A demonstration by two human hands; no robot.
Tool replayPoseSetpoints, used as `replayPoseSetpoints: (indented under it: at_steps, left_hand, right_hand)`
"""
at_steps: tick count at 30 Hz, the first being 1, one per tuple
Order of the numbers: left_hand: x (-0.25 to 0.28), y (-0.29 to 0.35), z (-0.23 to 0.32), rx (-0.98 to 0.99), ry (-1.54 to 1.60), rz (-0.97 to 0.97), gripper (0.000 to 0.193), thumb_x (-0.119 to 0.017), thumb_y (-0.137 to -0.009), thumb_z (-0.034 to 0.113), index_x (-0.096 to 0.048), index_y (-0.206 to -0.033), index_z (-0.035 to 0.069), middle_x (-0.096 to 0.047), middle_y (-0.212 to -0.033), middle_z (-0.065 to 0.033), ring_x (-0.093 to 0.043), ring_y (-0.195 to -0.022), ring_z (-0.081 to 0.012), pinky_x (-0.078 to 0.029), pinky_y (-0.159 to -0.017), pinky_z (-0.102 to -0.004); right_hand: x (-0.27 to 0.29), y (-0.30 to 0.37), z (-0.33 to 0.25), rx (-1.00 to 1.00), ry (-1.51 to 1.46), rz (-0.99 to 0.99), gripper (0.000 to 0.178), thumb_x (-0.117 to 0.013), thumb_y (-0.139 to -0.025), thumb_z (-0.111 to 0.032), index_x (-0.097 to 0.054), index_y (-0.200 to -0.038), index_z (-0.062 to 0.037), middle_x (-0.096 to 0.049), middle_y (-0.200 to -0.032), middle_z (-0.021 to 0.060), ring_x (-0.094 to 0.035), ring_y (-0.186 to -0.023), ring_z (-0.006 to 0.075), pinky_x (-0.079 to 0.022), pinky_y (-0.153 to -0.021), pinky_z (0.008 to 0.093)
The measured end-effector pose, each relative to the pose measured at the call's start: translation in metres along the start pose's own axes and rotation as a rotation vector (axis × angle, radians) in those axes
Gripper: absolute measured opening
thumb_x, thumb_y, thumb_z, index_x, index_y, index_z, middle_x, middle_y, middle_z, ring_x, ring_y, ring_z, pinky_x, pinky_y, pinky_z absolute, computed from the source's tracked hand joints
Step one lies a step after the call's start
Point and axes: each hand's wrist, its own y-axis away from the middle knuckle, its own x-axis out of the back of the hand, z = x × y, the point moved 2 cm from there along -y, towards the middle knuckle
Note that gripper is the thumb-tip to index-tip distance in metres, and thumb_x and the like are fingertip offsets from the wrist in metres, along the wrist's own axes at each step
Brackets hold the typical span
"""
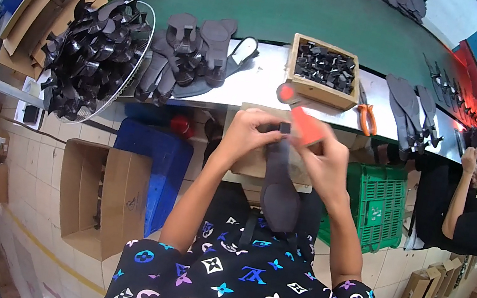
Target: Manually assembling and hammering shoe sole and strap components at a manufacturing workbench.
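Observation:
A dark grey shoe sole (281, 185) points toward me over my lap, its narrow end at a wooden board (249, 162). My left hand (251, 133) is closed at that end, pinching a small black block (284, 128) between thumb and fingers. In my right hand (329, 162), closed around it, is a tool with an orange-red handle (306, 127) and a round head. The tool is smeared by motion, so its exact kind is unclear. It tilts up and left, just beside the black block.
A wooden box of small black blocks (325, 93) and orange-handled pliers (367, 119) lie on the bench. Grey soles (184, 40) and a wire basket of black heel parts (92, 53) are at left. A green crate (374, 205) stands right, near another person (475, 219).

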Motion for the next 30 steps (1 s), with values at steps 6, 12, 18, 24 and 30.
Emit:
replayPoseSetpoints:
  at_steps: [6,12,18,24,30]
  left_hand:
    - [0.002,0.004,-0.005,0.054,0.028,-0.050,0.028,-0.077,-0.078,0.013,-0.077,-0.105,0.007,-0.075,-0.097,-0.0129,-0.069,-0.091,-0.0218,-0.053,-0.083,-0.0326]
    - [0.005,0.002,-0.001,0.075,0.071,-0.066,0.019,-0.077,-0.079,0.009,-0.079,-0.098,0.006,-0.076,-0.101,-0.0112,-0.070,-0.090,-0.0163,-0.054,-0.080,-0.0296]
    - [-0.003,0.004,0.008,-0.112,-0.440,-0.117,0.085,-0.080,-0.080,0.033,-0.039,-0.149,0.004,-0.071,-0.122,-0.0037,-0.060,-0.120,-0.0258,-0.030,-0.115,-0.0452]
    - [0.008,0.011,-0.008,0.087,-0.454,-0.178,0.115,-0.078,-0.079,0.044,-0.004,-0.158,0.007,-0.064,-0.135,-0.0016,-0.044,-0.140,-0.0276,0.005,-0.114,-0.0691]
    - [0.002,0.008,0.001,0.077,-0.545,-0.245,0.063,-0.074,-0.081,0.047,-0.059,-0.137,0.022,-0.063,-0.135,-0.0033,-0.033,-0.146,-0.0317,0.009,-0.111,-0.0735]
  right_hand:
    - [0.029,0.040,-0.053,-0.210,-0.031,0.119,0.029,-0.052,-0.102,-0.011,-0.056,-0.126,0.0037,-0.063,-0.081,0.0054,-0.053,-0.058,0.0077,-0.041,-0.051,0.0223]
    - [0.019,0.026,-0.063,-0.111,0.149,0.064,0.021,-0.061,-0.095,-0.004,-0.059,-0.114,0.0048,-0.063,-0.085,0.0193,-0.064,-0.070,0.0280,-0.050,-0.065,0.0344]
    - [0.058,0.087,-0.076,-0.224,-0.406,0.388,0.040,-0.050,-0.104,-0.023,-0.052,-0.128,0.0096,-0.060,-0.080,0.0101,-0.054,-0.060,0.0127,-0.043,-0.050,0.0251]
    - [0.035,0.027,-0.072,-0.056,0.272,0.014,0.046,-0.063,-0.092,-0.004,-0.050,-0.136,0.0033,-0.065,-0.089,0.0220,-0.065,-0.075,0.0387,-0.054,-0.067,0.0366]
    - [0.004,0.048,-0.030,-0.138,0.135,0.032,0.024,-0.059,-0.096,-0.006,-0.056,-0.118,0.0019,-0.059,-0.074,0.0182,-0.062,-0.060,0.0336,-0.051,-0.058,0.0362]
